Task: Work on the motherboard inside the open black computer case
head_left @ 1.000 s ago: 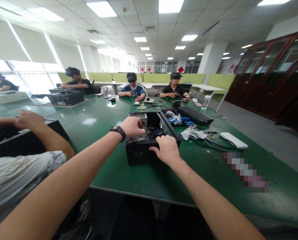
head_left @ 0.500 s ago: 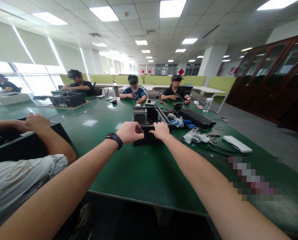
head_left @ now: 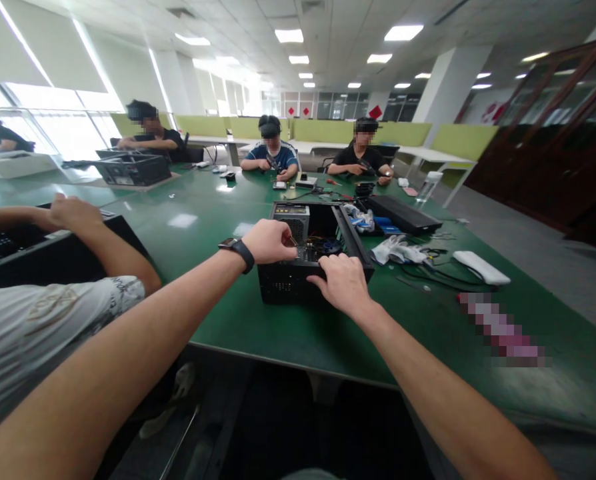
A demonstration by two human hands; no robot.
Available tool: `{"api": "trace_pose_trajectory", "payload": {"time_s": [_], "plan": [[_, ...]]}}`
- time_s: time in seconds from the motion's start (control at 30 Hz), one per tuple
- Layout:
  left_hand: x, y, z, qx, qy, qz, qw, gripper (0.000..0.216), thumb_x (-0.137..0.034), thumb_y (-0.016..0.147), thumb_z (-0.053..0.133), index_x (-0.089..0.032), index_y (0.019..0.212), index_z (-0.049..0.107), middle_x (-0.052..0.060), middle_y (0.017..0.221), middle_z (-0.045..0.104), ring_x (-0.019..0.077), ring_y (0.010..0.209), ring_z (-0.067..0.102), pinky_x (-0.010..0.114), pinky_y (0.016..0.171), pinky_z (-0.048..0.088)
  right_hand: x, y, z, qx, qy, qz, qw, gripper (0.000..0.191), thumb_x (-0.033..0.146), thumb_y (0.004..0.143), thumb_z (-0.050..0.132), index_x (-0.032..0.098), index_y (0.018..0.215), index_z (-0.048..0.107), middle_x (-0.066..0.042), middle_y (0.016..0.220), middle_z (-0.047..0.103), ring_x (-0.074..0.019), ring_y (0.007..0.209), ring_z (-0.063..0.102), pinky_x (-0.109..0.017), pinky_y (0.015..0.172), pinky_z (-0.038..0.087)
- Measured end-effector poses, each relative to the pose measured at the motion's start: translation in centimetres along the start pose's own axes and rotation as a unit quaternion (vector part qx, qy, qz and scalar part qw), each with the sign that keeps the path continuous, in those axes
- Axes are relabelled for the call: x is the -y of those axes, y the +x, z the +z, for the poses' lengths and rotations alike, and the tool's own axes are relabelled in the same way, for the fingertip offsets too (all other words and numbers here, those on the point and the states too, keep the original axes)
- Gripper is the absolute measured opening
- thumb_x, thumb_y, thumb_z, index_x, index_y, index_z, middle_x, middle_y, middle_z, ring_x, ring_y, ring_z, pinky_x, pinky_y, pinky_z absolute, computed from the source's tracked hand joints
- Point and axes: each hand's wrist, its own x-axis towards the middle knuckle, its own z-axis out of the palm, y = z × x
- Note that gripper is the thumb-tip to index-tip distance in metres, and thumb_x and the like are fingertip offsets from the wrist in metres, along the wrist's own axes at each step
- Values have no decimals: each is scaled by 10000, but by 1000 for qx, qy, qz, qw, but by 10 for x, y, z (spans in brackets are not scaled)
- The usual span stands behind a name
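Note:
An open black computer case (head_left: 303,283) lies on the green table in front of me, its inside facing up. A metal power supply (head_left: 297,215) with a grille sits in its far left part, and thin cables (head_left: 323,243) run inside. Over the case's near left part is my left hand (head_left: 268,241), fingers pinched on a small thin brownish piece that is mostly hidden. My right hand (head_left: 345,280) grips the near right edge of the case, with its fingers curled over the rim and the thumb on the outer side.
Right of the case lie white gloves (head_left: 398,249), black cables (head_left: 441,277), a white oblong object (head_left: 482,267) and a long black panel (head_left: 403,215). A clear bottle (head_left: 429,187) stands farther back. At left, a co-worker's arm (head_left: 108,243) rests by another black case (head_left: 123,247). Other people sit across the table.
The case appears nearer and larger, with more of its inside showing. My right hand has shifted right along its near edge. My left hand stays pinched, now above the opening. My view has tilted down.

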Motion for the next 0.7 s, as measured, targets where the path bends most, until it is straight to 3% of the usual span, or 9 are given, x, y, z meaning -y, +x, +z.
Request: {"api": "trace_pose_trajectory", "payload": {"time_s": [0.17, 0.37, 0.53, 0.7], "plan": [[-13, -6, 18, 103, 80, 47, 990, 313, -409, 692, 649, -171, 862, 760, 57, 803, 746, 180, 715, 654, 268, 634, 456, 15, -71, -37, 2, 32, -15, 999, 305, 509, 941, 537, 207, 937, 588, -61, 891, 613, -229, 891, 486, -375, 781, 272], [-38, -9, 41, 238, 172, 93, 951, 340, -459, 653, 714, -184, 842, 780, 81, 835, 753, 212, 790, 680, 270, 656, 475, 29, -138, -69, -7, 98, -24, 995, 229, 440, 937, 571, 214, 928, 605, -33, 834, 592, -218, 833, 464, -370, 769, 267], [-63, -12, 62, 317, 214, 96, 919, 444, -443, 617, 774, -163, 962, 786, 123, 943, 761, 262, 906, 696, 284, 726, 516, 37, -174, -85, -25, 143, -21, 989, 163, 379, 910, 621, 217, 920, 615, -22, 793, 586, -206, 781, 444, -366, 756, 272], [-69, -18, 83, 370, 236, 108, 892, 500, -421, 609, 795, -134, 1018, 777, 156, 1020, 759, 289, 962, 699, 291, 768, 532, 42, -191, -93, -37, 172, -15, 984, 136, 353, 906, 626, 218, 924, 616, -12, 778, 582, -196, 757, 432, -365, 755, 280]]}}
